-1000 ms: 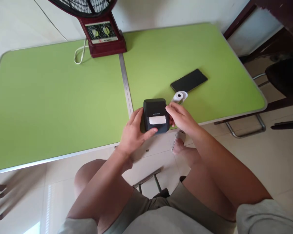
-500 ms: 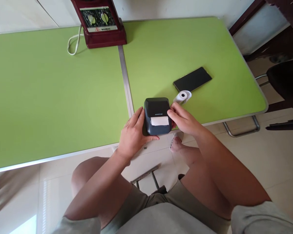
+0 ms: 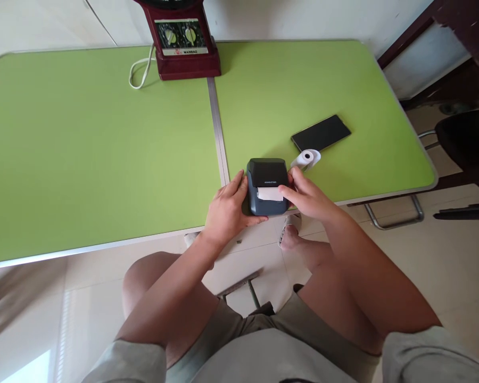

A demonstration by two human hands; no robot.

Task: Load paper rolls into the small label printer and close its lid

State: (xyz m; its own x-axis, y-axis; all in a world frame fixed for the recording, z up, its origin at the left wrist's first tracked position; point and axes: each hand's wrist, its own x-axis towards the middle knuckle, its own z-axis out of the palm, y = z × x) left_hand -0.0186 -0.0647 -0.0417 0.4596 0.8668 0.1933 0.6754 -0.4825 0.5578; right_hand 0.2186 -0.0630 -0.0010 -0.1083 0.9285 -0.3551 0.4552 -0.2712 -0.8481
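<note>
With both hands, holds a small dark printer [image 3: 268, 171] at the near edge of the green counter [image 3: 104, 159]; cannot tell whether lifted or resting there. Grasps its left flank with the left hand [image 3: 226, 211], back of the hand upward, fingers together along that side, thumb stretched along the near edge. Clasps the opposite flank with the right hand [image 3: 308, 198], fingers curled at the side, thumb laid at the right end of the white paper strip [image 3: 268, 193] jutting from the printer's front. Angles both forearms [image 3: 175, 284] inward toward the printer from either side. On the printer, just above the strip, pale lettering [image 3: 270, 182] too small to read. Well beyond the printer, to the left, a maroon appliance [image 3: 189, 67] with two dials, marked, as near as legible, "WANBAO". Just past the printer's far right corner, a white paper roll [image 3: 305, 158]; farther out, a dark phone [image 3: 321, 133].
</note>
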